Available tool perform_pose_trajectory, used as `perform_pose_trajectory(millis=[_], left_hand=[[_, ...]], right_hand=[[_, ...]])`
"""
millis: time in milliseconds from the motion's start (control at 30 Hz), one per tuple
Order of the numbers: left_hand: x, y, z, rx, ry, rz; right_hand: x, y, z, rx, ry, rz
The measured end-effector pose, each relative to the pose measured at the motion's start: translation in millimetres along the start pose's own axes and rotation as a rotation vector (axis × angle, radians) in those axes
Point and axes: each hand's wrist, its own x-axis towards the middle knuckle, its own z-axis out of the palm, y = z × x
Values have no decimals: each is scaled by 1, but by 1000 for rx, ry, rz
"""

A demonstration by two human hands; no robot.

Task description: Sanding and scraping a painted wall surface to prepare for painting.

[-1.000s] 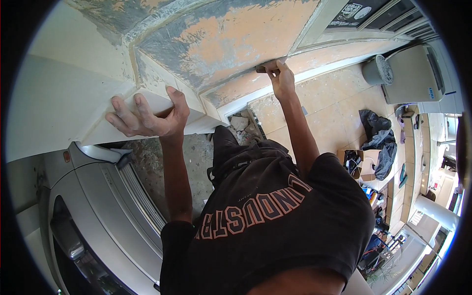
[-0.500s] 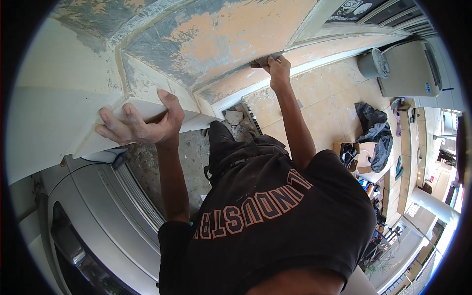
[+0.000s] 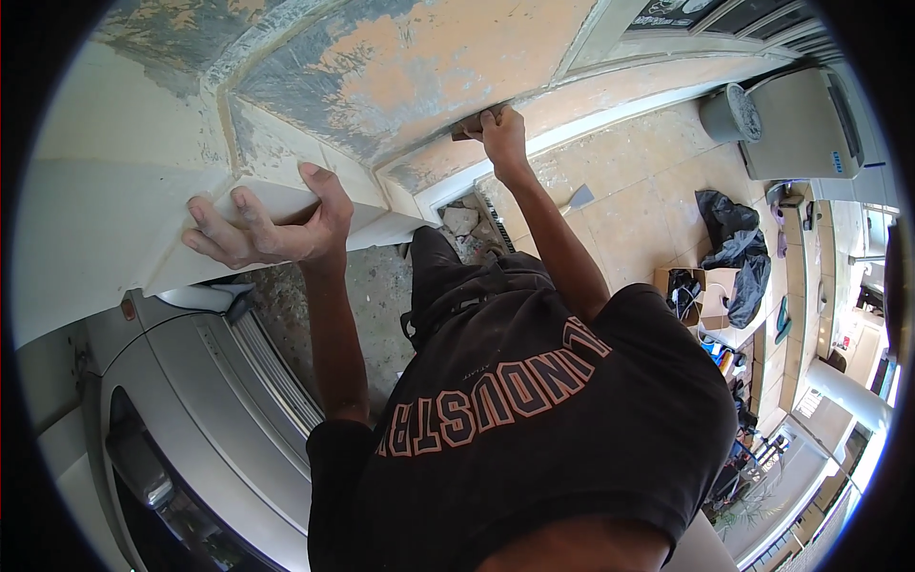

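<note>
My right hand (image 3: 504, 143) pinches a dark brown piece of sandpaper (image 3: 466, 127) between thumb and fingers. It presses the piece against the lower edge of a patchy orange and grey wall panel (image 3: 419, 71), just above a ledge. At the left, my left hand (image 3: 272, 229) is open, fingers spread and thumb raised, braced against a white wall corner (image 3: 167, 214). Pale dust covers its fingers. The face of the sandpaper against the wall is hidden.
A silver car (image 3: 224, 372) stands close at lower left. Rubble (image 3: 461, 221) lies by the wall's foot. On the tiled floor are a scraper (image 3: 579, 197), a black plastic bag (image 3: 753, 276) and a cardboard box (image 3: 717, 294). A grey bucket (image 3: 721, 119) stands far right.
My right hand has slid left along the wall's lower edge with the sandpaper. My left hand keeps its place on the corner. The scraper shows more fully beside my right forearm.
</note>
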Motion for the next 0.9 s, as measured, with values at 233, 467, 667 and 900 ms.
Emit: perform_pose_trajectory(millis=[233, 467, 667, 900], left_hand=[[2, 1, 1, 19, 19, 13], [3, 3, 1, 34, 14, 26], [-7, -2, -5, 72, -43, 0], [4, -2, 2, 28, 3, 3]], right_hand=[[-43, 9, 59, -38, -105, 4], [-67, 47, 103, -80, -166, -71], [-51, 17, 64, 302, -91, 110], [38, 5, -65, 474, 224, -131]])
